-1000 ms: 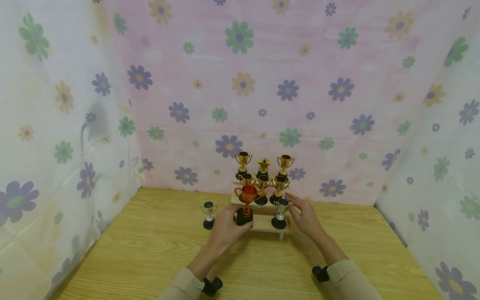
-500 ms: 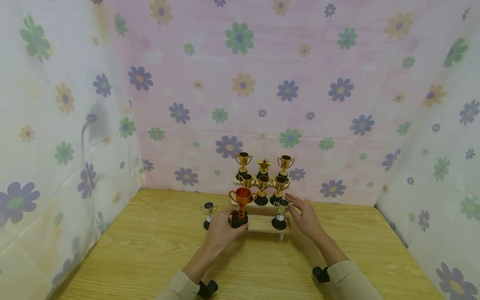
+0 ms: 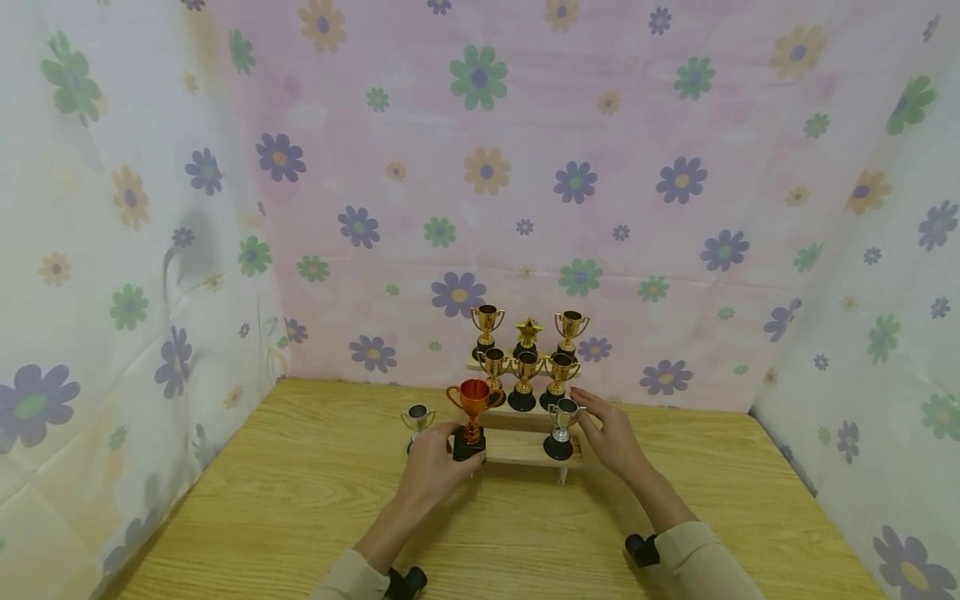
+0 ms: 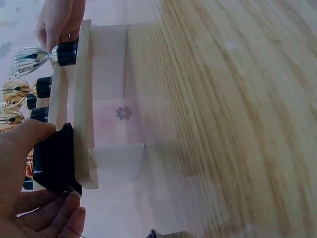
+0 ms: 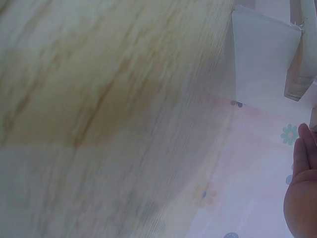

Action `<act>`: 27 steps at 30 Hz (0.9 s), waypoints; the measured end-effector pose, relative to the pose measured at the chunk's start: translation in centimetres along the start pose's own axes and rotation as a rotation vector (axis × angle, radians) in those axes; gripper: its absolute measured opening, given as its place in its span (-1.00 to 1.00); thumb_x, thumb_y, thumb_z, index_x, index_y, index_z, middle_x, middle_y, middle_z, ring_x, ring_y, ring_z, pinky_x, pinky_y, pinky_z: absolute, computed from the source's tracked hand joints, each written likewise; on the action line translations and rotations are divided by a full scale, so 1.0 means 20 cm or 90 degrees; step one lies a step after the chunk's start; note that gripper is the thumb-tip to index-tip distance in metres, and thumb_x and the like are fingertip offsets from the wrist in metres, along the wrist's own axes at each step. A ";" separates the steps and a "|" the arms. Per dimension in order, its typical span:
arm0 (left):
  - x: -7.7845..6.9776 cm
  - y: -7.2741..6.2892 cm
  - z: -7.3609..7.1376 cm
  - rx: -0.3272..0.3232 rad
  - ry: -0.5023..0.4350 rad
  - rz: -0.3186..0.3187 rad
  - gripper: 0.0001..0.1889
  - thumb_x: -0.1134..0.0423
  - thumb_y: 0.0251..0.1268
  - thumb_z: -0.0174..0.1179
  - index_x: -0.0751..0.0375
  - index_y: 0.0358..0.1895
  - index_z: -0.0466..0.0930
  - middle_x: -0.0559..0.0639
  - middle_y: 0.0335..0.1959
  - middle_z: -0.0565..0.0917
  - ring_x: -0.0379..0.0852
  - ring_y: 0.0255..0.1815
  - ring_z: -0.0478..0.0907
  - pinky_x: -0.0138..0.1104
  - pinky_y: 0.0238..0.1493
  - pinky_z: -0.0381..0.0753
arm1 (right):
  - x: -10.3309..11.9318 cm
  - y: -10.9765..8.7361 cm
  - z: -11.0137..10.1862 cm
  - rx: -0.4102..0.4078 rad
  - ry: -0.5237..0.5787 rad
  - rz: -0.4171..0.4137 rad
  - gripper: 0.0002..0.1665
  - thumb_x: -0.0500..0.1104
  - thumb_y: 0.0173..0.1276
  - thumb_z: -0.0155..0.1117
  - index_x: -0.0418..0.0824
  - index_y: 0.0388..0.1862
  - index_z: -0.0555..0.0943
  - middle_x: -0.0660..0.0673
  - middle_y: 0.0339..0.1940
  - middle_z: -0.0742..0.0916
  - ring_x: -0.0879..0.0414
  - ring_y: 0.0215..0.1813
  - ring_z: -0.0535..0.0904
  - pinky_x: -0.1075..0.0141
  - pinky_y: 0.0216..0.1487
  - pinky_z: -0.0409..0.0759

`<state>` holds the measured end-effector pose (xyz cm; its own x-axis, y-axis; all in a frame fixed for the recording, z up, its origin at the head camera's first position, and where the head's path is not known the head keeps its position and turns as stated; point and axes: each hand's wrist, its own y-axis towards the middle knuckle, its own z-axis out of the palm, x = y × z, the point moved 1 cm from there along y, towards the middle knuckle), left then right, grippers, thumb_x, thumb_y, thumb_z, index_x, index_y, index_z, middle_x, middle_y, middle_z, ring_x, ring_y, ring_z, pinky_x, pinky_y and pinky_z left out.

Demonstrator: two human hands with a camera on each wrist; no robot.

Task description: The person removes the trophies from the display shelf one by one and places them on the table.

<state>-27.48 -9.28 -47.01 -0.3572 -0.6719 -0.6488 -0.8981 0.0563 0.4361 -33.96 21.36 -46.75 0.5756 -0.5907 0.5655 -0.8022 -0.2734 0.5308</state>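
Observation:
A bronze-coloured trophy cup (image 3: 474,398) with a black square base (image 4: 52,158) stands upright at the left end of the lowest step of a wooden stepped shelf (image 3: 517,451). My left hand (image 3: 431,471) grips that base between thumb and fingers. At the step's right end stands a silver trophy cup (image 3: 561,427) on a round black base. My right hand (image 3: 615,440) is beside it, its straight fingers (image 5: 307,144) at the shelf's right side. Another silver trophy cup (image 3: 417,415) is on the table, partly hidden behind my left hand.
Three gold trophy cups line the middle step, including a central gold cup (image 3: 523,379). On the top step, a gold star trophy (image 3: 528,332) stands between two gold cups. The wooden table (image 3: 540,533) ends at flower-patterned cloth (image 3: 510,125) behind and on both sides.
My left hand has shifted the bronze trophy leftward along the lowest step to its left end. That hand now covers part of the silver cup on the table. My right hand stays put.

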 end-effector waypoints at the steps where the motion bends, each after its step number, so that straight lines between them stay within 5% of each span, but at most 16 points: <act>1: 0.00 0.00 -0.01 -0.002 -0.001 -0.003 -0.45 0.05 0.11 0.53 0.30 0.12 0.68 0.19 0.01 0.74 0.18 0.02 0.68 0.01 -0.01 0.66 | 0.00 0.00 0.00 0.000 0.000 0.001 -0.57 -0.29 0.59 0.12 -0.42 0.34 0.55 -0.30 0.39 0.58 -0.31 0.42 0.45 -0.26 0.33 0.42; 11: 0.04 -0.02 -0.06 -0.008 0.003 -0.015 -0.46 0.08 0.09 0.55 0.37 0.06 0.69 0.17 -0.11 0.76 0.00 -0.22 0.68 -0.17 -0.24 0.67 | 0.00 0.00 0.00 0.000 -0.003 0.001 -0.57 -0.29 0.59 0.12 -0.42 0.35 0.54 -0.29 0.40 0.58 -0.30 0.41 0.46 -0.25 0.31 0.43; 27: 0.11 -0.07 -0.15 -0.027 0.026 -0.052 -0.36 0.07 0.08 0.55 0.47 0.14 0.64 0.33 0.05 0.71 0.25 0.03 0.67 0.02 -0.01 0.69 | 0.00 0.00 0.00 -0.002 0.002 -0.004 -0.57 -0.29 0.58 0.13 -0.43 0.34 0.55 -0.34 0.38 0.58 -0.32 0.40 0.46 -0.25 0.30 0.44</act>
<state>-26.20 -13.06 -47.28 -0.2715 -0.7029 -0.6575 -0.9118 -0.0309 0.4096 -34.00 21.37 -46.80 0.5805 -0.5867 0.5646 -0.7984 -0.2741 0.5362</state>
